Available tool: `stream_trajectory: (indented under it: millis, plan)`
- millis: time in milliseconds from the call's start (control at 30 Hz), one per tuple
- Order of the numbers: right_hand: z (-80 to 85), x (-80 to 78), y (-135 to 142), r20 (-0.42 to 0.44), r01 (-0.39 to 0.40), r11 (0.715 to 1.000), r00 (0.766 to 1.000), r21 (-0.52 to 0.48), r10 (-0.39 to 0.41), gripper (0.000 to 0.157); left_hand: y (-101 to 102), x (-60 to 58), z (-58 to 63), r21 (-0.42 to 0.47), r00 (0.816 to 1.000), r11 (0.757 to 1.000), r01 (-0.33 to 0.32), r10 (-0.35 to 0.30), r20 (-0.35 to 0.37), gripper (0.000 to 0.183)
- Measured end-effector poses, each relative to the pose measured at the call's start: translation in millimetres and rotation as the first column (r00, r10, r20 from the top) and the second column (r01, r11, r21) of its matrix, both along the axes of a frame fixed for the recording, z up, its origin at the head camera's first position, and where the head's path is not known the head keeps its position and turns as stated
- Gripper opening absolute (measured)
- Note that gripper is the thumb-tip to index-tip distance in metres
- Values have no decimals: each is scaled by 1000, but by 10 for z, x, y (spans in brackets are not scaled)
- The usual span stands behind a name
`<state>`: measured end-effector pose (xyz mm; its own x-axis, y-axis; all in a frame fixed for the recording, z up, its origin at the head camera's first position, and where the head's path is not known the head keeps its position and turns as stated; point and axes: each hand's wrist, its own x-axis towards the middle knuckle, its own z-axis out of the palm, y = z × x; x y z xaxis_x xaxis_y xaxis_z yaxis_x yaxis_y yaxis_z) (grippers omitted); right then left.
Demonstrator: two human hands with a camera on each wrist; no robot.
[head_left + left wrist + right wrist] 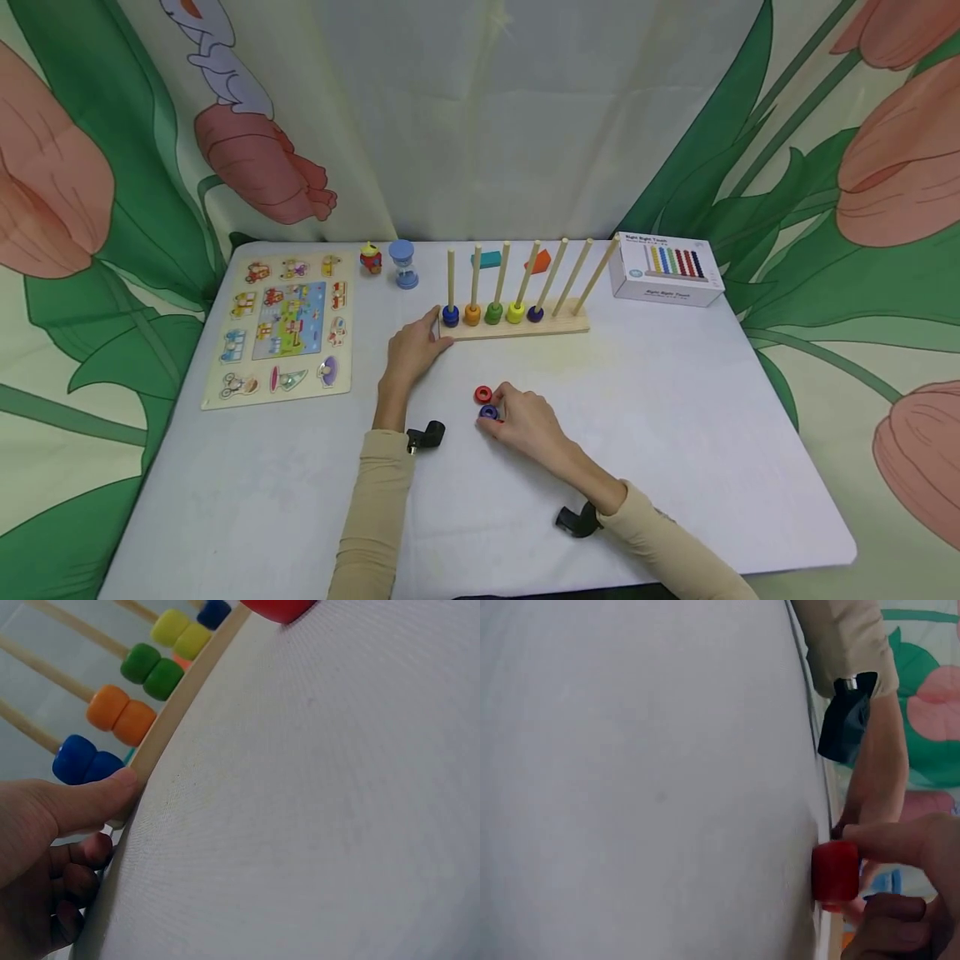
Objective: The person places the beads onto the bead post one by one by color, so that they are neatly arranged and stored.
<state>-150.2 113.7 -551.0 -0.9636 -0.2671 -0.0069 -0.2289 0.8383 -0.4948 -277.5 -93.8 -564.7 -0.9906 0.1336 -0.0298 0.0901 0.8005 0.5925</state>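
A wooden peg rack [517, 331] with upright pegs stands mid-table. Blue [450, 317], orange [472, 315], green [493, 313], yellow [515, 312] and dark blue beads [535, 314] sit low on its pegs; the two rightmost pegs are bare. My left hand [412, 350] grips the rack's left end, thumb [112, 787] along the front edge. Closer to me, my right hand [528, 425] pinches a dark blue bead [489, 412] between thumb and index finger. A red bead [483, 394] lies just beyond it. Another red bead [835, 874] shows close at the fingertips, mostly hidden in the head view.
A picture puzzle board [341, 333] lies at the left. Behind it to the right stand a small toy figure [371, 257] and a blue sand timer [403, 265]. Teal [489, 259] and orange blocks [540, 261] lie behind the rack, and a white box [666, 268] sits at the back right.
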Motion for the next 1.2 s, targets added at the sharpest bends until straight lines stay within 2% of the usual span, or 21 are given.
stream_trajectory:
  millis: [100, 200, 300, 500, 600, 733, 767, 833, 1000, 1067, 1133, 1200]
  plan:
    - [136, -11, 21, -5, 10, 999, 1000, -30, -10, 38, 4, -8, 4, -5, 1000, 1000, 0, 0, 0, 71]
    - [339, -83, 70, -61, 24, 997, 998, -79, -28, 37, 1, -14, 10, -5, 1000, 1000, -4, 4, -9, 71]
    - [570, -223, 143, -139, 54, 992, 988, -114, -70, 36, -2, -17, 14, 4, 1000, 1000, -5, 5, -15, 70]
    - [1089, -505, 335, -209, 137, 973, 962, -188, -176, 39, -5, 10, 6, 27, 1000, 1000, -1, 1, -9, 70]
    - [1340, -638, 447, -284, 154, 963, 934, -223, -215, 41, -4, 27, 0, 21, 1000, 1000, -5, 5, -6, 70]
    - [1598, -841, 565, -423, 181, 956, 866, -231, -266, 44, 2, 32, 4, 24, 1000, 1000, -7, 7, -18, 69]
    - [1637, -893, 585, -444, 192, 955, 852, -227, -277, 45, 1, 33, 4, 23, 1000, 1000, -6, 7, -22, 69]
    - [1694, -974, 611, -460, 217, 953, 839, -210, -292, 46, 2, 33, 5, 25, 1000, 1000, -6, 7, -23, 69]
    - [1716, -1067, 630, -405, 273, 946, 856, -173, -321, 48, 15, 34, 12, 18, 1000, 1000, -4, 4, -21, 69]
    - [1694, -1069, 625, -396, 282, 941, 855, -187, -335, 50, 15, 32, 11, 16, 1000, 1000, 0, 0, -26, 69]
    - [1641, -1059, 613, -426, 253, 936, 839, -246, -339, 49, 6, 28, 7, 17, 1000, 1000, 3, -3, -27, 70]
    - [1544, -1022, 582, -456, 178, 922, 827, -343, -330, 45, -9, 32, 2, 16, 1000, 1000, -3, 3, -26, 70]
